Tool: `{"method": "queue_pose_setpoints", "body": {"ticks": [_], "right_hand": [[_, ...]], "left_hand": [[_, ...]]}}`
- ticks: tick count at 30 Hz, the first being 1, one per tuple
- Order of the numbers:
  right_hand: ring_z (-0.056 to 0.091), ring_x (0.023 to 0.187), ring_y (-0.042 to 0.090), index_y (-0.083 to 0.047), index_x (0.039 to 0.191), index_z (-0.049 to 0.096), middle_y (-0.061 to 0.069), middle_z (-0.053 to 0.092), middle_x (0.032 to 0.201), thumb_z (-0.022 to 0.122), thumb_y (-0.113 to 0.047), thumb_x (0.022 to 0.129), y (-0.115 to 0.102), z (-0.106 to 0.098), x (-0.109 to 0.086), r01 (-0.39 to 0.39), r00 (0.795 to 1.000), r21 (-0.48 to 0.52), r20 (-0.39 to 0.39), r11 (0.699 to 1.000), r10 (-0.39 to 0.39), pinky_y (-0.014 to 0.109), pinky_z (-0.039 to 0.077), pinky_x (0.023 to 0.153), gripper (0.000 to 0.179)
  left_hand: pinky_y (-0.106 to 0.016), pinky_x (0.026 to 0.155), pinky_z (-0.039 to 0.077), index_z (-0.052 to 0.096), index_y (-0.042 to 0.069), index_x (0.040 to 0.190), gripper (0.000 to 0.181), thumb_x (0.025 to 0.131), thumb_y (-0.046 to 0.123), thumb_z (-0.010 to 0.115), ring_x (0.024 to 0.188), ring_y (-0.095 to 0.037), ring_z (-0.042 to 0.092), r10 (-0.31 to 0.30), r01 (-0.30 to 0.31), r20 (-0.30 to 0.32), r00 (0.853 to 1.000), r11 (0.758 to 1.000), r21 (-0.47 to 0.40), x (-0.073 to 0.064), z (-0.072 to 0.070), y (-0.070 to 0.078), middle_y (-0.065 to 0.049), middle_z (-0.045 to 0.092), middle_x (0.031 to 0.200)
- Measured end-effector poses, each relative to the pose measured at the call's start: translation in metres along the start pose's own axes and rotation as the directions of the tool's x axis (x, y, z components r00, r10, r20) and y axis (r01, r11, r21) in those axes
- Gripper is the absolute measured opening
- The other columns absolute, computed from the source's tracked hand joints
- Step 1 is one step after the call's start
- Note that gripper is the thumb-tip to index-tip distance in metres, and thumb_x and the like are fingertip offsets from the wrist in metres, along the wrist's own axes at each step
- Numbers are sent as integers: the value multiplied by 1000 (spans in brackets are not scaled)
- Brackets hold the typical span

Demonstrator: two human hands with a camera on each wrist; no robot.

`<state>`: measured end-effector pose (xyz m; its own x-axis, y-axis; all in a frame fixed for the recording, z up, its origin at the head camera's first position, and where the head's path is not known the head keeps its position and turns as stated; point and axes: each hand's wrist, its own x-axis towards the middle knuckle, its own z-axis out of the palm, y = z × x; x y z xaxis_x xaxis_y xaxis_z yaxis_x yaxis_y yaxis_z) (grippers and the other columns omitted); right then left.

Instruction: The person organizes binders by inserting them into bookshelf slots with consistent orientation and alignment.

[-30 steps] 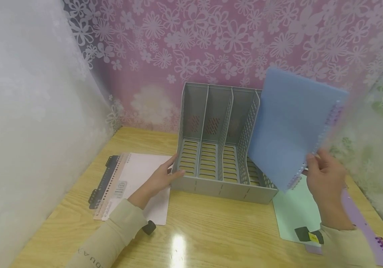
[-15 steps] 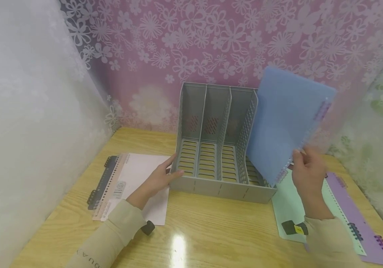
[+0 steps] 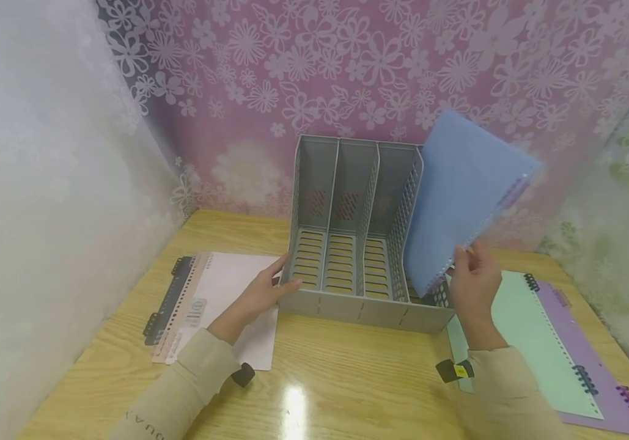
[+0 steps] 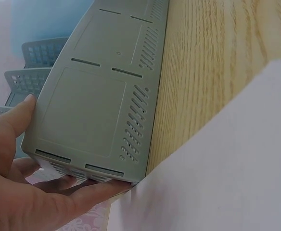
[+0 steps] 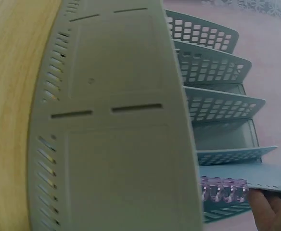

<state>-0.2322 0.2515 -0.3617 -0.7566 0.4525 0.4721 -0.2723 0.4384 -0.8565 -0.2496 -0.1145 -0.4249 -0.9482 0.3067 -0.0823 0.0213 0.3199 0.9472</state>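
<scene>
A grey file rack [image 3: 366, 310] with tall perforated dividers stands on the table. My left hand [image 3: 253, 297] holds its front left corner; in the left wrist view the thumb lies at the top edge and the fingers go round the end. A blue spiral notebook [image 3: 459, 192] is pinched along its bound edge by my right hand [image 3: 478, 284]. It leans to the right, its lower end inside the rightmost compartment. Its clear purple rings [image 5: 223, 189] show just inside the front wall in the right wrist view. The other compartments hold nothing.
On the left lie overlapping notebooks, a pale pink one [image 3: 237, 269] on top and a dark one [image 3: 168, 299] at the edge. A mint green notebook [image 3: 534, 342] over a purple one [image 3: 595, 360] lies right of the rack. Floral curtains [image 3: 320, 73] hang behind.
My right hand has moved left with the blue notebook, lowering its bottom end into the rightmost compartment. More of the mint notebook shows. The left hand has kept its hold on the rack.
</scene>
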Motion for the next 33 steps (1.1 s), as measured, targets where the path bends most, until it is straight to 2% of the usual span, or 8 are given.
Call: {"method": "queue_pose_setpoints", "body": {"ticks": [4,7,12,14,19,23,27,33], "right_hand": [[63,97,-3,-5,130,62,16,65,119,53,-15,100,3,6,-7,6,999,1,-37,1000,-6,9,51,69,32],[61,96,-9,-4,128,62,16,66,120,54,-14,99,6,9,-11,46,997,-11,-59,999,-46,6,48,73,32],[59,72,-10,-4,125,65,22,70,103,55,-10,98,16,13,-15,127,988,-12,-84,992,-128,6,42,55,29],[57,69,-11,-3,124,66,22,70,100,56,-9,98,21,14,-16,138,986,-18,-90,990,-139,6,40,51,28],[56,71,-16,1,117,68,21,70,102,58,-8,96,23,15,-18,137,985,-58,-98,989,-142,3,43,57,25],[56,70,-17,4,113,68,23,70,102,59,-5,95,21,18,-20,135,986,-30,-91,990,-137,3,45,59,23],[60,82,-13,2,116,67,21,69,109,61,-6,94,22,22,-22,110,992,3,-61,994,-110,5,48,68,25],[58,88,-13,0,119,66,17,68,114,62,-6,93,29,21,-28,62,998,-53,-24,997,-64,4,47,75,27]], "left_hand": [[-65,108,25,15,30,157,82,92,42,64,142,-42,25,7,-7,3,1000,1000,9,1,0,1,-2,10,163],[-64,109,25,14,30,157,82,93,41,64,142,-43,24,13,-13,5,1000,1000,3,2,0,2,-2,9,163],[-64,109,26,14,29,157,82,93,41,64,142,-43,24,23,-23,5,1000,1000,-2,3,0,2,-3,9,163],[-64,109,26,14,29,157,82,92,42,64,142,-42,24,20,-20,3,1000,1000,-3,3,-1,3,-2,10,163],[-63,109,26,15,31,156,83,92,42,66,143,-41,25,14,-14,1,1000,1000,-10,2,-2,3,0,11,162],[-63,109,27,16,30,156,83,92,42,66,142,-42,24,30,-30,-3,1000,1000,-6,3,-3,3,0,11,162],[-63,108,29,16,28,157,82,92,40,65,142,-44,24,41,-42,-13,999,999,-17,3,-3,0,-2,11,163],[-60,108,32,15,27,157,81,93,37,65,142,-42,23,41,-41,15,999,999,-31,0,0,-4,-2,10,163]]}}
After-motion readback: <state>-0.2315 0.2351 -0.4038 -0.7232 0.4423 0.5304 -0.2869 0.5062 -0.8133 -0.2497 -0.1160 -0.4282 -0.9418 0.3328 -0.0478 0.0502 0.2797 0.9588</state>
